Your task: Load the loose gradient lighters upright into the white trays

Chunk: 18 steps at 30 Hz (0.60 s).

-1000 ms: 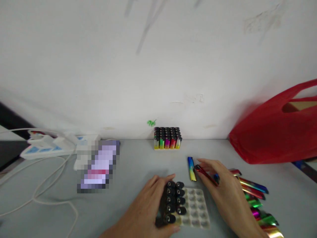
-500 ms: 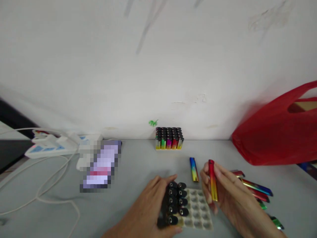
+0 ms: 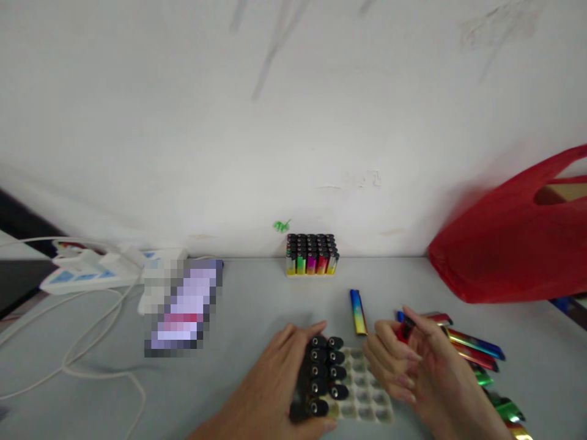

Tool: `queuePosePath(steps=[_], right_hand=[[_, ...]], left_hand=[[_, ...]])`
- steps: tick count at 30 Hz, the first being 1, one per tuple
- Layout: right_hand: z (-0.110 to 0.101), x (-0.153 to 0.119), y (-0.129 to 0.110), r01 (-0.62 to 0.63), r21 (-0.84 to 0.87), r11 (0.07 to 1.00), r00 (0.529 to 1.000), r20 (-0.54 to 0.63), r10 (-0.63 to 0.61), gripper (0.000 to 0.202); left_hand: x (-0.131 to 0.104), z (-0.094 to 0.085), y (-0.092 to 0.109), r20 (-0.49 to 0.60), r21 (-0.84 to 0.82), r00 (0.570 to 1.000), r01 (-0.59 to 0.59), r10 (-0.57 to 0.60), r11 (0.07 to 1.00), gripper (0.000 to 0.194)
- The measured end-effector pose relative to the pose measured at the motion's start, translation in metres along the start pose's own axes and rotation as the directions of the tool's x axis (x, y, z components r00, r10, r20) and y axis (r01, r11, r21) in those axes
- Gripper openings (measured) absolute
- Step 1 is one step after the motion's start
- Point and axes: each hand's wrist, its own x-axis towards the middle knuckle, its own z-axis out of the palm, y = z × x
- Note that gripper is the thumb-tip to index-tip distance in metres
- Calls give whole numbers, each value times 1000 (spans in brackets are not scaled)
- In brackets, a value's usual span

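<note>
My left hand is wrapped round the left side of a group of black-topped lighters standing in a pale tray with hollows. Two columns of lighters show, and the hollows to their right hold nothing. Over the tray's right edge, my right hand is closed on a red lighter, its dark top showing between thumb and fingers; the rest of it is hidden. A blue and yellow lighter lies behind the tray.
Several shiny coloured lighters lie right of my right hand. A full block of lighters stands by the wall. A red bag is at the right. On the left are a phone, a power strip and white cables.
My right hand has turned and closed further round the red lighter, which was upright with its yellow end showing. My left hand stays on the tray's lighters.
</note>
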Motion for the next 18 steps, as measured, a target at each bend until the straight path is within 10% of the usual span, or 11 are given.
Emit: queuePosePath(steps=[18], right_hand=[[1,5,2,18,22,1000,1000,7,-18,63]], left_hand=[[0,2,-3,-10,-3,1000,0,0,1000,113]])
